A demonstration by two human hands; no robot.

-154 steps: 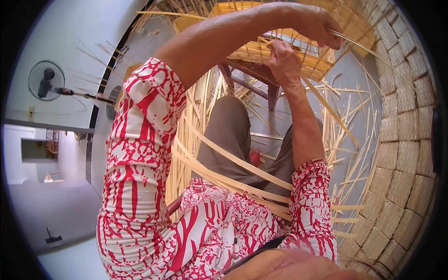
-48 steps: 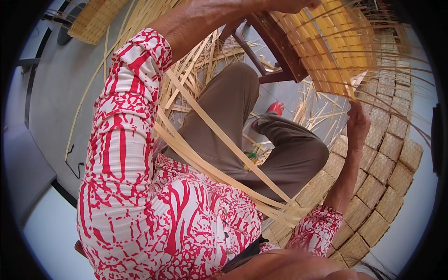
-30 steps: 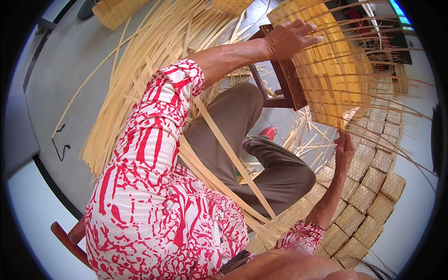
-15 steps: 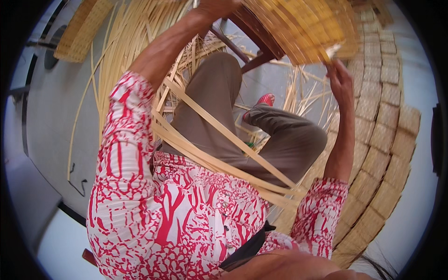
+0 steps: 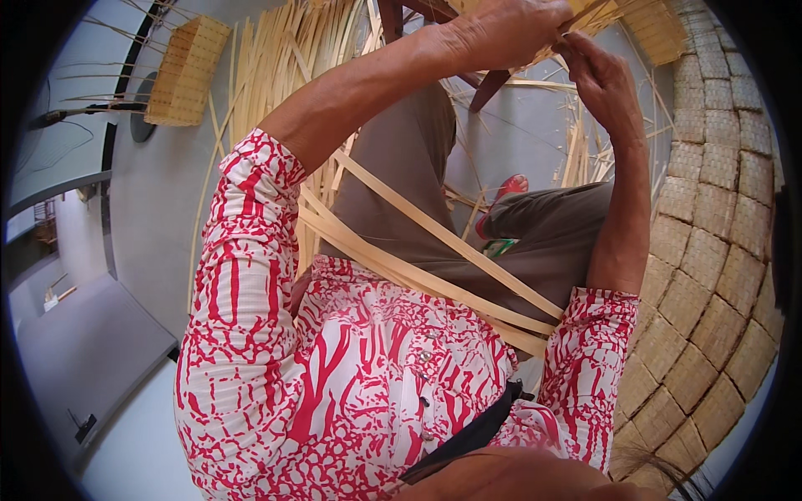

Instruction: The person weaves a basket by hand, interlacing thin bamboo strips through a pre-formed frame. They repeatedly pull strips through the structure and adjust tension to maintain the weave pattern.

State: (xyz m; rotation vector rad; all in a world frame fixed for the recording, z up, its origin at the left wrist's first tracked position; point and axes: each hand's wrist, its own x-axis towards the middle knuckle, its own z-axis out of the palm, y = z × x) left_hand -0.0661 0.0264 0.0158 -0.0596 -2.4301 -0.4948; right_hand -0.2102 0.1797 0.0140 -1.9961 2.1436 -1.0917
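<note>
My left hand (image 5: 518,33) is raised at the top centre, fingers curled around a narrow bamboo strip (image 5: 589,14) beside yellow woven basketwork (image 5: 609,17), which is mostly cut off and covered by my hands. My right hand (image 5: 597,83) is just below and right of it, fingers pinched together near the left fingertips; what they grip is hidden. A dark wooden stool (image 5: 493,88) is under the work. Long pale strips (image 5: 434,234) lie diagonally across my lap.
A woven box (image 5: 184,71) with loose strips stands upper left. Loose bamboo strips (image 5: 259,50) cover the floor (image 5: 154,225) behind my left arm. Rows of small woven blocks (image 5: 710,217) line the right side. My legs (image 5: 393,167) are bent below the stool, a red shoe (image 5: 501,200) showing.
My hands have come together at the top, the right moving up from the basketwork's lower edge. The yellow basketwork has gone mostly out of frame, and the view has shifted.
</note>
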